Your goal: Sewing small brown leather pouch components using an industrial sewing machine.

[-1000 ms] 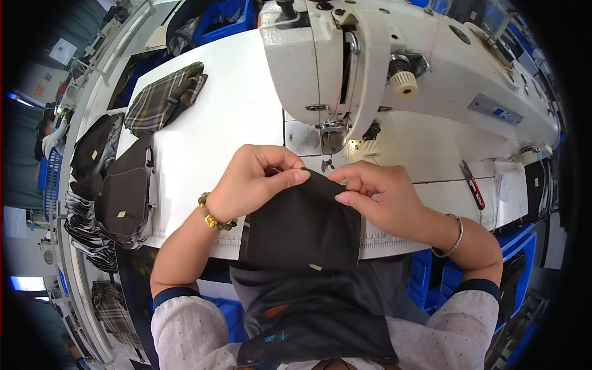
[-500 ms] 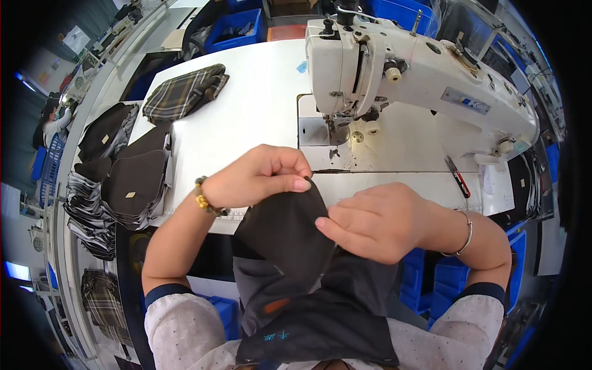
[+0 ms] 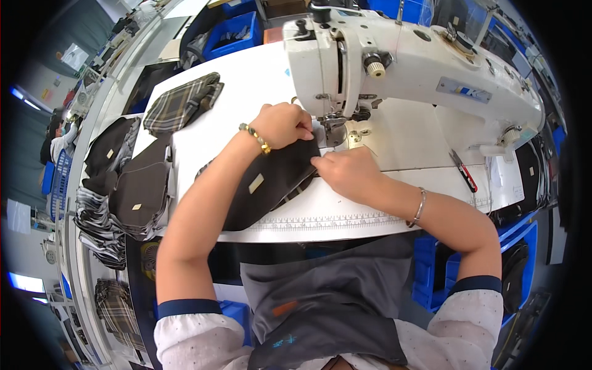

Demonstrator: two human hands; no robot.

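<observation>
In the head view, the dark cloth (image 3: 277,166) lies slantwise on the white worktop (image 3: 253,80), its upper corner just beside the needle area of the white sewing machine (image 3: 401,68). The left hand (image 3: 285,126) bends over the cloth's upper edge, its thumb and curled fingers grasping the fabric. The right hand (image 3: 350,174) pinches the right edge between thumb and fingers, lower down and near the left one. A small cream label (image 3: 256,184) sits on the cloth's upper face; any print on it is too small to read.

The machine's arm carries a silver nameplate (image 3: 464,89) with blue marking. A printed ruler scale (image 3: 333,223) runs along the worktop's front edge. To the right lie red-handled snips (image 3: 464,172) and, beyond them, a white paper (image 3: 505,182) with faint writing, not legible.

On the left, a stack of dark pieces (image 3: 142,185) shows similar cream tags (image 3: 137,207), with a folded plaid cloth (image 3: 182,103) above it. The grey apron (image 3: 327,277) bears a brown patch (image 3: 285,308) and turquoise lettering (image 3: 283,341).
</observation>
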